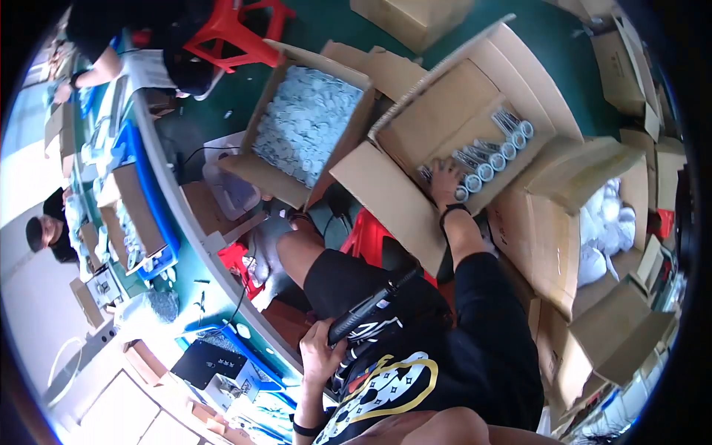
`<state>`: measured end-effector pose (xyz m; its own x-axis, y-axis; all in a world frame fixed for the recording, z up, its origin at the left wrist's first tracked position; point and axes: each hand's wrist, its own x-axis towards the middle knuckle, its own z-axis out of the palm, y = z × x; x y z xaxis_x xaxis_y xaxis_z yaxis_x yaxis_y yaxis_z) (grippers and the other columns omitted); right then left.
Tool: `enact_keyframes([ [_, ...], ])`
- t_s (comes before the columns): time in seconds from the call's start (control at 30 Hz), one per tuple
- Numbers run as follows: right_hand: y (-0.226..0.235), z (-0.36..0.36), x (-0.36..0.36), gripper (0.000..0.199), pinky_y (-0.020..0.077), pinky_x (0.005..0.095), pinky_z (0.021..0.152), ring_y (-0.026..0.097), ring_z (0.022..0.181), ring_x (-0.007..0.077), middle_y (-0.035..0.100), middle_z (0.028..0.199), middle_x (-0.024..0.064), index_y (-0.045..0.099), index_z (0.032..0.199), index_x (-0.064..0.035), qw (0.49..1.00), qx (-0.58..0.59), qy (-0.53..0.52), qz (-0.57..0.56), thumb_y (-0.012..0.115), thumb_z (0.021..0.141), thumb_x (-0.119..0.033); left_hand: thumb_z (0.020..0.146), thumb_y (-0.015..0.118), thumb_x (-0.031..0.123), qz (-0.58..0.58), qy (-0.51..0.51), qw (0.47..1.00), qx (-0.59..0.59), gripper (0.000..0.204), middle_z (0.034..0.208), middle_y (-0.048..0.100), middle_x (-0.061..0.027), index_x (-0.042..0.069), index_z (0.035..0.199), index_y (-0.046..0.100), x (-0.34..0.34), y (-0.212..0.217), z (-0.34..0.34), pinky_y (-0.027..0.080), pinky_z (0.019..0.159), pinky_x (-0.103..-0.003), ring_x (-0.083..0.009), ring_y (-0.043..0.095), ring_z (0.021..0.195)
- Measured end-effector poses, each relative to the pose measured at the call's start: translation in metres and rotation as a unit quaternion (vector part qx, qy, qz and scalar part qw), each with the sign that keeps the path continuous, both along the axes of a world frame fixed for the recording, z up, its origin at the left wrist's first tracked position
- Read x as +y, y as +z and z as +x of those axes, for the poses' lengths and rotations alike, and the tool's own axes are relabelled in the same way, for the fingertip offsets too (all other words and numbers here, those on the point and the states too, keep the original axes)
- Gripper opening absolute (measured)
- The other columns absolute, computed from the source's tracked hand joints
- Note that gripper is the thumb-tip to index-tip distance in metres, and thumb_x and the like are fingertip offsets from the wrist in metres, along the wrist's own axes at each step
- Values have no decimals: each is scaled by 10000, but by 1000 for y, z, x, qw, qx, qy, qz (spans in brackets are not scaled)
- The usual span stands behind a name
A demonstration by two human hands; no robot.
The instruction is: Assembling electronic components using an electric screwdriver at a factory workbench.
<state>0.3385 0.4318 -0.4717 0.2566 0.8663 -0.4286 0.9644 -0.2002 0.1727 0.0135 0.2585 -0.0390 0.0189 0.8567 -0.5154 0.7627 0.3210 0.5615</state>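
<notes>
My right hand (445,182), with a black band on its wrist, reaches into an open cardboard box (437,119) and rests on a row of silver cylindrical parts (486,156) lying along the box floor. Whether the fingers are closed on one of them I cannot tell. My left hand (319,348) lies on my lap, gripping a black pistol-shaped power tool (367,308) that points up and to the right. I am seated, wearing black shorts and a black shirt with a yellow print.
A second open box (311,119) holds many small pale parts. A box at right (604,230) holds white bags. Red stools stand under me (367,233) and at the top (237,30). A curved workbench (178,222) with blue trays runs along the left, with other people beyond.
</notes>
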Motion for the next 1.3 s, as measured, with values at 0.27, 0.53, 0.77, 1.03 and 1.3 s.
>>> enact_keyframes([
  [0.27, 26, 63, -14, 1031, 345, 670, 1040, 379, 1307, 529, 395, 1431, 299, 350, 1519, -135, 996, 59, -56, -45, 832, 691, -516, 706, 757, 102, 66, 16, 996, -62, 438, 919, 667, -179, 15, 1116, 631, -18, -14, -1, 552, 742, -430, -380, 682, 825],
  [0.53, 126, 47, 28, 1040, 420, 513, 1064, 493, 1241, 470, 444, 1414, 315, 283, 1519, 10, 946, 285, -122, 98, 832, 709, -344, 722, 743, 138, 121, 42, 989, -76, 436, 924, 666, -173, 17, 1121, 618, -55, -6, -7, 566, 756, -440, -372, 685, 845],
  [0.77, 226, 77, 40, 1053, 446, 441, 1049, 518, 1263, 375, 501, 1371, 229, 235, 1545, 27, 707, 603, -273, 248, 831, 707, -203, 739, 720, 169, 159, 30, 982, -96, 429, 929, 671, -176, 20, 1129, 620, -79, 3, -1, 567, 772, -448, -367, 686, 861],
  [1.03, 400, 41, 44, 811, 526, 435, 1015, 586, 1182, 287, 531, 1346, 170, 339, 1491, -17, 645, 694, -209, 242, 746, 795, -111, 723, 729, 159, 215, 37, 968, -125, 427, 945, 678, -160, 33, 1115, 616, -96, 1, -4, 568, 750, -443, -362, 686, 866],
  [1.3, 535, -119, 24, 706, 455, 544, 1086, 467, 1340, 351, 513, 1353, 186, 453, 1342, -145, 459, 886, 29, -59, 785, 743, -320, 681, 728, 125, 252, 91, 953, -140, 373, 862, 650, -158, 13, 1025, 638, -114, 16, -20, 546, 738, -441, -368, 668, 818],
])
